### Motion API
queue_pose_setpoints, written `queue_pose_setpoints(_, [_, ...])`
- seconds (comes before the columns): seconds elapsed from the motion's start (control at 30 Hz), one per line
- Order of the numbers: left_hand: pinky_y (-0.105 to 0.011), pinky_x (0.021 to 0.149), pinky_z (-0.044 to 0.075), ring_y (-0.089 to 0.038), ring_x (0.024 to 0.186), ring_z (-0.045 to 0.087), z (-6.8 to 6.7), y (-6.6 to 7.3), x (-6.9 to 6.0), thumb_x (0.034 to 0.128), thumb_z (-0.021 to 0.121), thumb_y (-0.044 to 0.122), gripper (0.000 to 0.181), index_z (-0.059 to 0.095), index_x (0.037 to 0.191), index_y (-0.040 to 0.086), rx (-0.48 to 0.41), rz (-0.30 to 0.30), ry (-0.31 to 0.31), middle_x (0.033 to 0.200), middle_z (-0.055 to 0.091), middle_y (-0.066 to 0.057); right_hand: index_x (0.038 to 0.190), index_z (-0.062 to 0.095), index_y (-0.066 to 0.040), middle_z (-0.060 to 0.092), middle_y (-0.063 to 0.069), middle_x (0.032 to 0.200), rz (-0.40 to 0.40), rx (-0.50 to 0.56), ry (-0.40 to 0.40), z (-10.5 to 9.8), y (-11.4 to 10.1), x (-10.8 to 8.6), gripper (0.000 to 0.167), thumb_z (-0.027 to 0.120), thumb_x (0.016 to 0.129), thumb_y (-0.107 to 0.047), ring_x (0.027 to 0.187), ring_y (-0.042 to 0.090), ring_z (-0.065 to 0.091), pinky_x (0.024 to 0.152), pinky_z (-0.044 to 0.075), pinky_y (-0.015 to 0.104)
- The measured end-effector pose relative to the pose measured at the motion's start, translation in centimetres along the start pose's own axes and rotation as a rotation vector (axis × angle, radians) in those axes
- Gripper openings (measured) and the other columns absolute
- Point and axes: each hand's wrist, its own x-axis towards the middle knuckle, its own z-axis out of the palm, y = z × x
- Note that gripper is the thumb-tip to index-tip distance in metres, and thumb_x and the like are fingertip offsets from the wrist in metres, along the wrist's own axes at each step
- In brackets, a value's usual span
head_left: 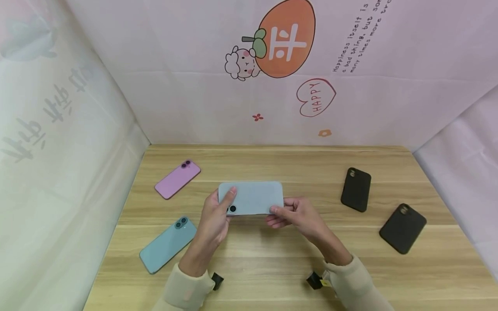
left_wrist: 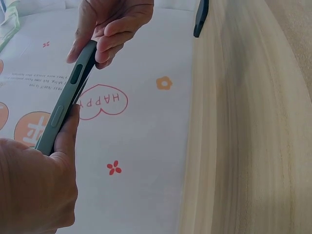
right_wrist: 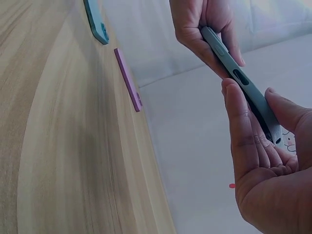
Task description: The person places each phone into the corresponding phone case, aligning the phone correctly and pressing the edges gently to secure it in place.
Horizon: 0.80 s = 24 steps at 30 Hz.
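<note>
White cloth with printed drawings is hung behind the wooden counter and along both its sides. By this cloth the back edge of the counter is closely met. Between the held thing and the things lying at left and right, strips of bare wood are left, and a wide piece of wood is seen toward the person.

One pale phone is held raised above the middle of the counter, its long side running from left to right and its camera end at left. By the left hand this end is gripped, with the thumb laid over the back and fingers underneath. By the right hand the opposite end is lightly pinched near its corner, the thumb on top and the fingers fairly straight below.

Two phones are laid at left, well apart from the hands: one pink phone farther away and one blue phone nearer. At right, two black cases are laid flat, apart from each other, both slanted.
</note>
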Motion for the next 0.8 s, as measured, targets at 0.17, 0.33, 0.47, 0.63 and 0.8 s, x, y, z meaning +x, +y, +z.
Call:
queue_pose_setpoints(0.17, [-0.037, 0.11, 0.051, -0.03, 0.139, 0.054, 0.09, -0.08, -0.03, 0.1131, 0.052, 0.019, 0.04, 0.048, 0.147, -0.002, -0.007, 0.008, 0.002, 0.147, 0.054, -0.017, 0.116, 0.067, 0.018, 0.077, 0.027, 0.099, -0.012, -0.002, 0.001, -0.01, 0.06, -0.04, 0.032, 0.066, 0.106, -0.013, 0.088, 0.034, 0.08, 0.082, 0.062, 0.056])
queue_pose_setpoints(0.33, [-0.041, 0.111, 0.051, -0.03, 0.138, 0.055, 0.21, -0.12, 0.03, 0.1129, 0.052, 0.019, 0.04, 0.049, 0.147, -0.002, -0.005, 0.01, -0.003, 0.147, 0.054, -0.018, 0.114, 0.066, 0.02, 0.077, 0.027, 0.096, -0.028, 0.014, 0.008, 0.03, 0.16, -0.06, 0.029, 0.065, 0.106, -0.009, 0.085, 0.03, 0.08, 0.08, 0.062, 0.055])
queue_pose_setpoints(0.47, [-0.041, 0.111, 0.051, -0.03, 0.137, 0.054, 0.22, -0.13, 0.11, 0.113, 0.052, 0.019, 0.041, 0.049, 0.147, -0.003, -0.005, 0.008, -0.009, 0.147, 0.053, -0.018, 0.116, 0.065, 0.02, 0.074, 0.035, 0.099, -0.039, 0.031, -0.001, 0.04, 0.17, -0.21, 0.029, 0.064, 0.106, -0.007, 0.086, 0.033, 0.08, 0.08, 0.062, 0.056])
queue_pose_setpoints(0.63, [-0.042, 0.113, 0.05, -0.03, 0.138, 0.054, 0.21, -0.17, 0.23, 0.1128, 0.053, 0.02, 0.042, 0.049, 0.148, -0.003, 0.0, -0.002, -0.007, 0.147, 0.053, -0.018, 0.116, 0.065, 0.02, 0.073, 0.038, 0.1, -0.046, 0.033, -0.007, -0.01, 0.14, -0.26, 0.03, 0.065, 0.106, -0.008, 0.086, 0.034, 0.08, 0.079, 0.063, 0.053])
queue_pose_setpoints(0.8, [-0.042, 0.112, 0.05, -0.029, 0.137, 0.054, 0.11, -0.24, 0.24, 0.1131, 0.052, 0.02, 0.043, 0.047, 0.15, -0.002, 0.013, -0.009, -0.013, 0.147, 0.053, -0.018, 0.114, 0.067, 0.019, 0.076, 0.031, 0.096, -0.022, 0.001, -0.002, -0.17, 0.11, -0.16, 0.031, 0.068, 0.105, -0.011, 0.086, 0.036, 0.079, 0.08, 0.062, 0.057])
